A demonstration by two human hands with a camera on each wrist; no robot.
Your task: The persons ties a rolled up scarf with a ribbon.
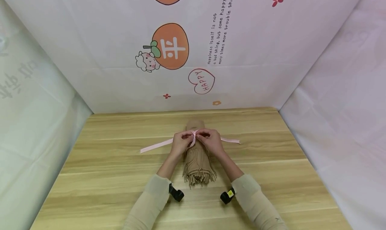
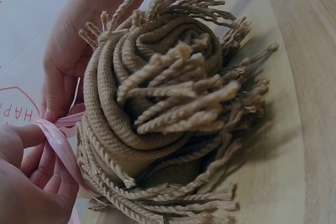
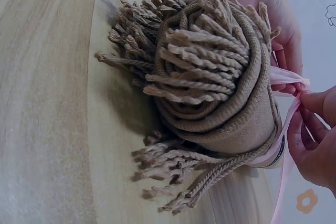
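Note:
A rolled brown scarf [image 1: 197,163] with twisted fringe lies lengthwise on the wooden table, its fringed end toward me. Around its upper part runs a pink ribbon [image 1: 156,146], whose tails stretch out on both sides. My left hand [image 1: 181,142] pinches the ribbon on top of the roll between thumb and fingers. Opposite it, my right hand [image 1: 211,141] pinches the ribbon too, the fingertips of both hands almost meeting. In the right wrist view, the ribbon [image 3: 286,145] passes down the roll's side between the scarf and the right hand [image 3: 320,135].
The wooden table [image 1: 120,176] ends at a white printed cloth wall [image 1: 241,89] behind the scarf. White cloth also hangs at the left and right sides. Black wrist cameras [image 1: 176,193] sit on both of my sleeves.

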